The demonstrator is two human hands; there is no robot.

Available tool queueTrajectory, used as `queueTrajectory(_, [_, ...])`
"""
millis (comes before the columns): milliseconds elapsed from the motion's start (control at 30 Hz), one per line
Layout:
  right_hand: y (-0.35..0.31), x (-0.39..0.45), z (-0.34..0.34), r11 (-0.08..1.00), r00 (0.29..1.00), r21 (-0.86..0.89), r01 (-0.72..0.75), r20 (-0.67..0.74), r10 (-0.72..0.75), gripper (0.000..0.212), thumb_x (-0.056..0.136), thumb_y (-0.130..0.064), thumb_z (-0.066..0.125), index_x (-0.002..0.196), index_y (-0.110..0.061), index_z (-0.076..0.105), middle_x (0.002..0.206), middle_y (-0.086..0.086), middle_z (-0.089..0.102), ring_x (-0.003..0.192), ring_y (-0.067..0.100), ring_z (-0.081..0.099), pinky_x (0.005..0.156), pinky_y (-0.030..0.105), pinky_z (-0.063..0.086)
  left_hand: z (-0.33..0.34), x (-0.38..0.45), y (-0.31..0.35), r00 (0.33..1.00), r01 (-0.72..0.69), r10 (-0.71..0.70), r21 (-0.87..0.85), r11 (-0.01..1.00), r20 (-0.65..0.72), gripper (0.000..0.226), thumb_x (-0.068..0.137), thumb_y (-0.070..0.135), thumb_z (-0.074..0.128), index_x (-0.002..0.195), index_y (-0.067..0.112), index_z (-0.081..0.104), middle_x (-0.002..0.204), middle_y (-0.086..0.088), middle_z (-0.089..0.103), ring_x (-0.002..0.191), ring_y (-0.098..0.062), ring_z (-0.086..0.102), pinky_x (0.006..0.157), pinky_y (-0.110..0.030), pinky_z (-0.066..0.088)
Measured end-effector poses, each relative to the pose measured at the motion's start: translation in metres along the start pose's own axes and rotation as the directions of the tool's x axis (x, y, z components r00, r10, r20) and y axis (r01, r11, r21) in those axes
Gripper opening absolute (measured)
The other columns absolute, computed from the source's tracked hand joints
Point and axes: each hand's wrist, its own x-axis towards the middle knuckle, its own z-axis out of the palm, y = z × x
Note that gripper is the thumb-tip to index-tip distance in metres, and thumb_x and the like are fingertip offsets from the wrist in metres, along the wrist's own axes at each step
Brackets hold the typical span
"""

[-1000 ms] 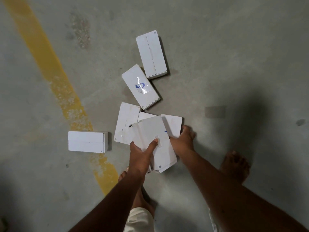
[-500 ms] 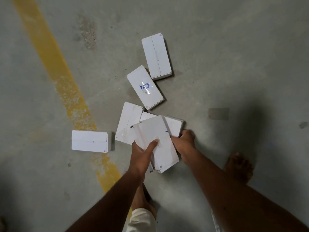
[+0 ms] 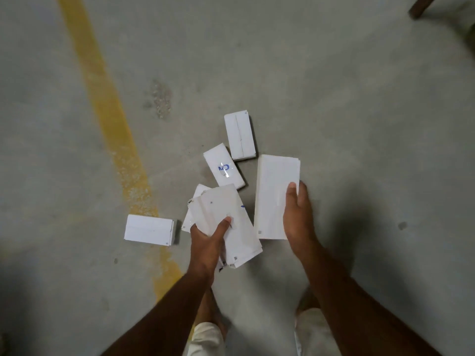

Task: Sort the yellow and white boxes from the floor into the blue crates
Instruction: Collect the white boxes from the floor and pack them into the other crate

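Observation:
My left hand (image 3: 207,241) grips a stack of white boxes (image 3: 226,222), thumb on top. My right hand (image 3: 298,217) holds another white box (image 3: 273,191) lifted off the floor, thumb pressed on its upper face. On the grey floor lie more white boxes: one with blue marks and tape (image 3: 223,166), one above it (image 3: 240,136), one at the left by the yellow line (image 3: 148,229), and one partly hidden under the left-hand stack (image 3: 198,194). No blue crates or yellow boxes are in view.
A worn yellow painted line (image 3: 113,119) runs diagonally across the concrete floor on the left. My bare feet and pale trouser cuffs (image 3: 205,337) show at the bottom. A dark wooden leg (image 3: 421,6) stands at the top right corner.
My right hand has picked up the white box that lay beside the stack and lifted it to the right. The camera has pulled back and the left hand kept its stack.

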Motion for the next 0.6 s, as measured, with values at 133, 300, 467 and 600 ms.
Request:
queueTrajectory(133, [-0.058,-0.034,-0.017,0.994,0.954,-0.112,0.007,0.297,0.027,0.041,0.100,-0.056,0.036,0.116,-0.023,0.055,0.111,-0.007,0.064,0.097,0.012,0.060,0.094,0.032,0.047,-0.005,-0.050,0.064,0.994,-0.092,0.093,-0.027,0.995,0.050,0.068,0.080,0.044,0.081,0.135,0.023,0.048,0.123,0.007,0.069,0.105,-0.009,0.068,0.074,-0.022,0.057])
queueTrajectory(300, [-0.138,-0.082,-0.045,0.990,0.953,-0.093,0.109,0.294,-0.078,0.041,0.096,-0.059,0.044,0.108,-0.023,0.059,0.101,-0.009,0.069,0.094,0.012,0.066,0.087,0.034,0.052,-0.031,-0.123,0.146,0.980,-0.121,0.137,-0.115,0.986,0.143,0.066,0.080,0.068,0.065,0.134,0.035,0.047,0.123,0.016,0.065,0.109,-0.006,0.063,0.076,-0.026,0.053])
queueTrajectory(467, [-0.212,-0.147,-0.075,0.994,0.940,-0.016,0.110,0.327,-0.099,0.040,0.097,-0.061,0.040,0.107,-0.025,0.054,0.100,-0.002,0.066,0.095,0.018,0.064,0.083,0.036,0.051,-0.069,-0.198,0.212,0.964,-0.082,0.125,-0.183,0.980,0.236,0.070,0.075,0.066,0.070,0.133,0.030,0.057,0.124,0.005,0.072,0.115,-0.021,0.068,0.103,-0.053,0.051])
queueTrajectory(600, [-0.262,-0.200,-0.097,0.990,0.922,0.004,0.144,0.362,-0.136,0.038,0.098,-0.059,0.040,0.104,-0.024,0.054,0.101,0.001,0.066,0.096,0.019,0.064,0.089,0.039,0.051,-0.093,-0.265,0.255,0.940,-0.065,0.139,-0.233,0.970,0.313,0.057,0.089,0.049,0.069,0.137,0.021,0.055,0.125,-0.003,0.072,0.114,-0.025,0.069,0.104,-0.052,0.051])
